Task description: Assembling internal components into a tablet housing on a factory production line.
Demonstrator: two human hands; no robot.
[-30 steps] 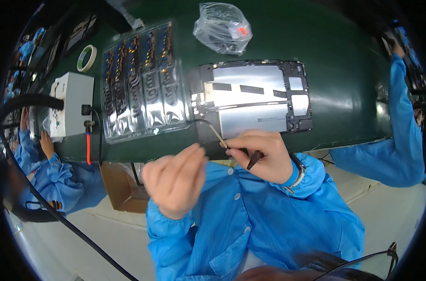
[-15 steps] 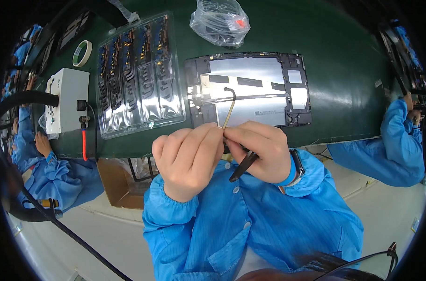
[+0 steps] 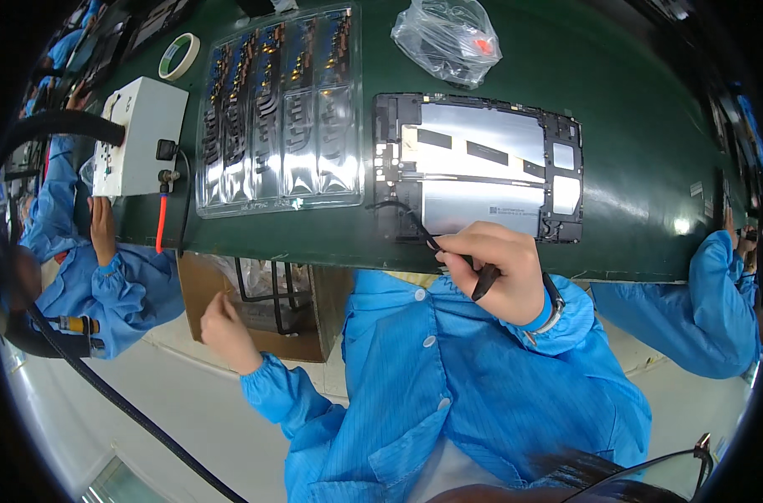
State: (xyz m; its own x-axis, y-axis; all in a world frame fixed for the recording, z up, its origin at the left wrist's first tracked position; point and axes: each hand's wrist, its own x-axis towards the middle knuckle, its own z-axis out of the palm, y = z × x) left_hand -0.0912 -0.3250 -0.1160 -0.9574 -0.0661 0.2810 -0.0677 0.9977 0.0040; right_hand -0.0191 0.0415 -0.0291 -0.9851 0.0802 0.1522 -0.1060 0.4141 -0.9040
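My right hand (image 3: 503, 264) is closed at the table's front edge, thumb and forefinger pinching a thin black cable-like strip (image 3: 416, 222). The strip's curved free end reaches up and left, in front of the tablet's lower left corner. A dark slim tool (image 3: 485, 283), its kind mostly hidden, sticks out from the palm of the same hand. Beyond lies an opened tablet (image 3: 482, 201) with silver battery plates and a black frame. My left hand (image 3: 230, 335) is off the table, beside the cardboard box, its fingers bent together; whether anything is between them is hidden.
A clear tray (image 3: 282, 201) of small dark parts lies left of the tablet. Further left are a white box-shaped device (image 3: 151, 138) with hoses and a tape roll (image 3: 179, 57). A plastic bag (image 3: 448, 42) sits at the back. The cardboard box (image 3: 318, 310) holds clear plastic. Co-workers sit either side.
My left hand has let go of the strip and moved down and left to the cardboard box. The strip showed a tan side before; now it looks black. The view has shifted.
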